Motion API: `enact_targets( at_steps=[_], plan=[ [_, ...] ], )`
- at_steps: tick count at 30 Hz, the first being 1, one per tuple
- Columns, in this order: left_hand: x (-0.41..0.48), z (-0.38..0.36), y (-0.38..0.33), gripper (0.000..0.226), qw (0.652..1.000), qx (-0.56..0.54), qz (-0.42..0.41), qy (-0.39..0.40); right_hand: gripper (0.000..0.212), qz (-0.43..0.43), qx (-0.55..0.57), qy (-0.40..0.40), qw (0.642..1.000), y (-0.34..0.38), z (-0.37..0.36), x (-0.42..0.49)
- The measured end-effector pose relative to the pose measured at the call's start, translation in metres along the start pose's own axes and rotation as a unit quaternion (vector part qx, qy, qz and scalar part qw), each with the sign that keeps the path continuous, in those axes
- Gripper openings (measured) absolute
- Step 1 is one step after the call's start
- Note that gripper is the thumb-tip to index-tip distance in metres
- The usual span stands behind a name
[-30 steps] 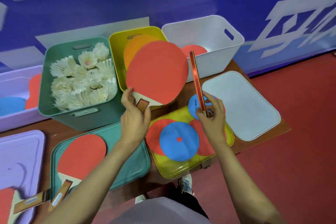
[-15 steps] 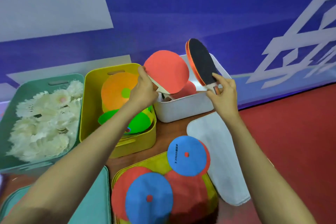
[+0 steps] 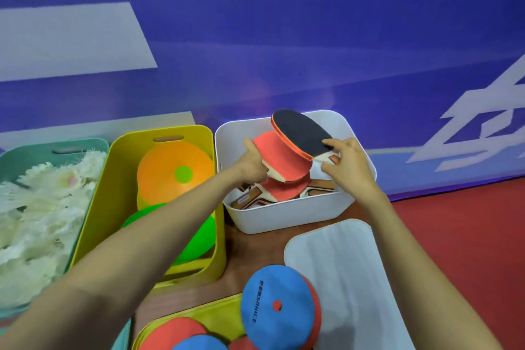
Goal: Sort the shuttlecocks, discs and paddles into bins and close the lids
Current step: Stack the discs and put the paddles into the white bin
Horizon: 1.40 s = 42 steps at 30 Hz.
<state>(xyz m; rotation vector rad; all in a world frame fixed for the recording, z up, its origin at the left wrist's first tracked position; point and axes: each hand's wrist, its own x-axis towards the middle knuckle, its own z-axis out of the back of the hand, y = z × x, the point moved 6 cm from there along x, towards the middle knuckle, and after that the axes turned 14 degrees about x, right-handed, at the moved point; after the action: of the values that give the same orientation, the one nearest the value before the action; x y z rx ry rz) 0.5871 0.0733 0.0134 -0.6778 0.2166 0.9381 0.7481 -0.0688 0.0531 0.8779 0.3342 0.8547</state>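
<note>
A person's left hand (image 3: 251,170) grips a red paddle (image 3: 279,155) where blade meets handle, fingers curled around it. The right hand (image 3: 348,172) pinches a black-faced paddle (image 3: 301,131) at its neck between thumb and fingertips. Both paddles are poised over the white bin (image 3: 284,220) at one o'clock on the table. The black-faced blade is tilted and overlaps the red one from the two o'clock side, and whether they touch cannot be told. More paddles (image 3: 270,193) already lie crossed in the bin beneath them. At nine o'clock of it, the yellow bin (image 3: 113,185) holds an orange disc (image 3: 167,173) and a green disc (image 3: 199,236). The teal bin (image 3: 65,148) beyond holds shuttlecocks (image 3: 42,207). The white lid (image 3: 341,278) lies flat at five o'clock of its bin, and a blue disc (image 3: 272,301) rests partly on the yellow lid (image 3: 199,318) at six o'clock. The likely trouble is the two blades knocking together if both are let go at once. Either could then land propped on the crossed handles and stand above the rim, which would keep the lid from seating. A forearm drawn back low could also nudge the blue disc off its perch.
</note>
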Motion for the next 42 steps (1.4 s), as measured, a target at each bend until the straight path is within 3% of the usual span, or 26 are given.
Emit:
enact_targets(
  at_steps=[6,10,17,21,25,29,33,37,42],
  plan=[
    [-0.012,0.017,0.010,0.060,0.992,0.119,0.041,0.008,0.054,-0.004,-0.038,0.035,0.999,-0.022,-0.010,0.022],
    [-0.037,0.060,0.006,0.067,0.981,0.188,0.045,0.007,0.054,-0.003,-0.047,0.051,0.998,-0.027,-0.008,0.033],
    [-0.059,0.105,0.019,0.071,0.989,0.125,0.072,-0.030,0.051,-0.043,-0.085,0.124,0.988,-0.052,-0.016,0.039],
    [-0.068,0.112,0.023,0.067,0.984,0.140,0.074,-0.086,0.052,-0.022,-0.123,0.149,0.981,-0.044,-0.032,0.040],
    [-0.062,0.100,0.023,0.058,0.994,0.052,0.059,-0.074,0.057,0.032,-0.133,0.246,0.960,-0.036,-0.065,0.042],
    [-0.044,0.071,0.007,0.065,0.996,0.021,0.015,-0.087,0.060,0.000,-0.151,0.311,0.938,-0.049,-0.087,0.046],
    [-0.007,0.020,-0.002,0.066,0.997,0.053,-0.010,-0.055,0.062,-0.050,-0.227,0.270,0.934,-0.063,-0.083,0.061],
    [0.021,-0.016,0.002,0.060,0.995,0.086,-0.006,-0.041,0.044,-0.083,-0.286,0.249,0.922,-0.071,-0.072,0.065],
    [0.037,-0.044,0.021,0.083,0.985,0.168,0.031,0.015,0.026,-0.088,-0.282,0.260,0.919,-0.074,-0.071,0.059]
  ],
)
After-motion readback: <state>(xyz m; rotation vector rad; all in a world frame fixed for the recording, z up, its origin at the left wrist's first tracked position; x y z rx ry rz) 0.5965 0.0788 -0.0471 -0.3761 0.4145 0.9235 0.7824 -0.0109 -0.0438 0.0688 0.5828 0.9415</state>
